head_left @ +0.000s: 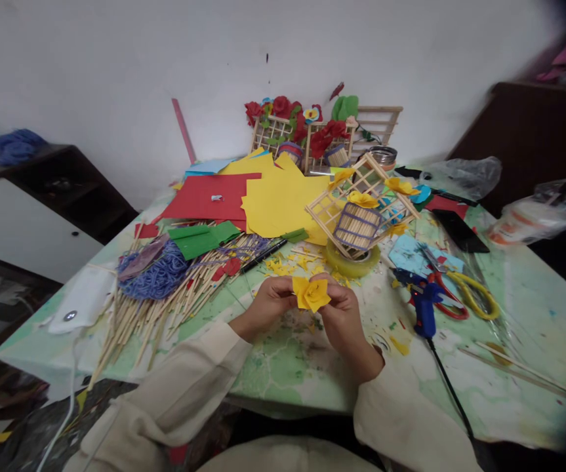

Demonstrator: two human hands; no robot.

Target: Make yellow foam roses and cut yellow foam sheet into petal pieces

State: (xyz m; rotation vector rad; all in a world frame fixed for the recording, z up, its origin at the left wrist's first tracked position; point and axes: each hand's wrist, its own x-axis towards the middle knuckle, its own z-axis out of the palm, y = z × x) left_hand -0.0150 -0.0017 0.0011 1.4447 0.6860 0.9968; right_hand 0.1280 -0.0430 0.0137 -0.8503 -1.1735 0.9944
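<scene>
A yellow paper flower (311, 294) with layered, folded petals is held up between my two hands, above the front middle of the table. My left hand (271, 303) pinches its left petals, and my right hand (345, 316) grips it from the right, fingers curled behind the petals. The flower hides some fingertips. Beyond my hands, a stick lattice frame (329, 208) with yellow flowers and a small stick basket (357, 227) leans on a roll of clear tape (353, 263). Yellow paper scraps (283, 265) lie just past my left hand.
At right lie a blue glue gun (425, 308), yellow-handled scissors (479, 295), red-handled scissors (452, 308) and a black phone (460, 231). On the left are thin wooden sticks (164, 314), blue yarn (153, 272) and a white device (82, 298). Yellow sheets (283, 196) and red paper (199, 196) lie behind.
</scene>
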